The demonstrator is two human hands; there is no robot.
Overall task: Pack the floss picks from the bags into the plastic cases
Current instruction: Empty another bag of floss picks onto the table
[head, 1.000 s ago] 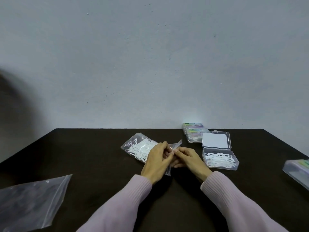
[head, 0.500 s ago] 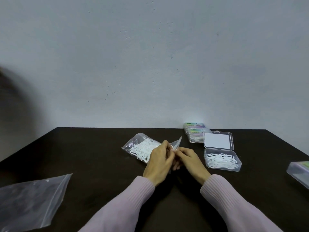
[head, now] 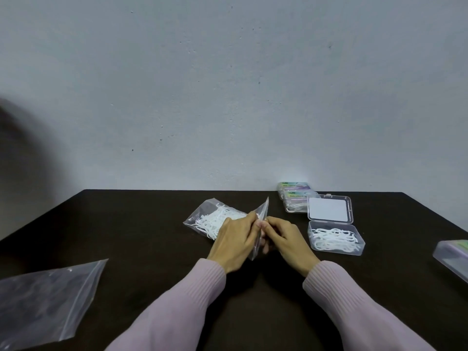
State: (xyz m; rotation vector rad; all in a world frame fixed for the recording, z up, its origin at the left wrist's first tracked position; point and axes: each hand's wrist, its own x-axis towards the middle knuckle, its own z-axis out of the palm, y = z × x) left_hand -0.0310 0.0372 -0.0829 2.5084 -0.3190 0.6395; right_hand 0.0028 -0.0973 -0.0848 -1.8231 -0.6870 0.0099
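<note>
Grips of left hand [head: 234,239] and right hand [head: 283,236] pinch the floss-pick bag [head: 215,219] mouth, knuckles raised.

A matt, dark tabletop [head: 141,231] carries thin, glossy clear-plastic bags [head: 202,216], a clear hard-plastic case [head: 335,245] of smooth white plastic floss picks [head: 334,238], and soft ribbed pink knit sleeves [head: 192,297] before a rough, matt wall [head: 228,97].
</note>
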